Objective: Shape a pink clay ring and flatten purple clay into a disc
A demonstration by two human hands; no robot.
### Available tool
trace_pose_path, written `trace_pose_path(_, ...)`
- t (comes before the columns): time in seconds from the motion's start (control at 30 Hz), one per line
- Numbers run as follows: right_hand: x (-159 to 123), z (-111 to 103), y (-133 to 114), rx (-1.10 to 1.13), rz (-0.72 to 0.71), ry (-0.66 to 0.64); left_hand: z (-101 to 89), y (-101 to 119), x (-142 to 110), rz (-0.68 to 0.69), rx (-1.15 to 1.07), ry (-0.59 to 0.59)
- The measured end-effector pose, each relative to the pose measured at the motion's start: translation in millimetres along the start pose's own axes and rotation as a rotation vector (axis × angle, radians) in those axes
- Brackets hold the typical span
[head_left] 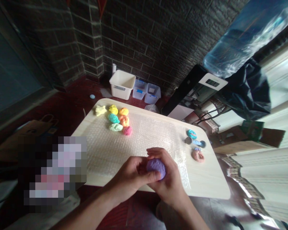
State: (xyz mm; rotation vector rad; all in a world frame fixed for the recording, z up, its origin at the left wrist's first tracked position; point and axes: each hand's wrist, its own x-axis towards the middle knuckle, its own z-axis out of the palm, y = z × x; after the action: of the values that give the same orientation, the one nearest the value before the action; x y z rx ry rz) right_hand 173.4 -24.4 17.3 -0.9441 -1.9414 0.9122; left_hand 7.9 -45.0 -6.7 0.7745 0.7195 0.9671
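Note:
A rounded lump of purple modelling clay [156, 168] sits between my two hands above the table's near edge. My left hand [134, 172] presses its thumb across the front of the lump, its other fingers mostly hidden. My right hand [170, 172] cups the lump from behind and from the right, fingers bent over its top. Beyond them, bubble wrap [153, 134] covers much of the pale table [213, 179]. Several coloured clay lumps lie at the far left, among them a pink lump [127, 130], a teal lump [113, 118] and a yellow lump [113, 109].
On the table's right lie a teal clay disc [191, 134], a dumbbell shape [195, 142] and a pinkish-brown clay ring [198, 155]. Behind the table stand a cream basket [123, 83], two clear bins and a water dispenser [189, 92]. A cardboard box [244, 140] is at right.

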Motion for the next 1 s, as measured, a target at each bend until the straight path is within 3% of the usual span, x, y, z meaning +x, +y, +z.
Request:
trace_pose_path(0.1, 2.7, -8.5, -1.3, 0.039, 0.038, -0.103, -5.0, 4.2, -0.7, -0.042, 0.026, -0.008)
trace_pose_path(0.23, 5.4, -17.5, -2.5, 0.126, 0.063, -0.285, -10.1, 6.3, -4.1, -0.090, 0.012, -0.157)
trace_pose_path(0.4, 5.6, -17.2, -4.4, 0.174, 0.065, -0.402, -10.4, 8.4, -4.7, -0.056, 0.094, -0.173)
trace_pose_path(0.53, 4.0, -12.0, -6.4, 0.181, 0.072, -0.350, -11.6, 8.1, -2.8, -0.061, 0.062, -0.229)
trace_pose_path(0.7, 1.6, -7.4, -6.3, 0.093, 0.049, -0.209, -10.9, 6.1, -3.3, -0.130, 0.017, -0.192)
trace_pose_path(0.9, 1.6, -6.9, -6.0, 0.052, 0.040, -0.224, -9.7, 6.3, -3.0, -0.134, 0.035, -0.144)
trace_pose_path(1.0, 1.3, -5.2, -5.0, 0.025, -0.009, -0.169, -7.7, 7.2, -3.5, -0.136, 0.046, -0.131)
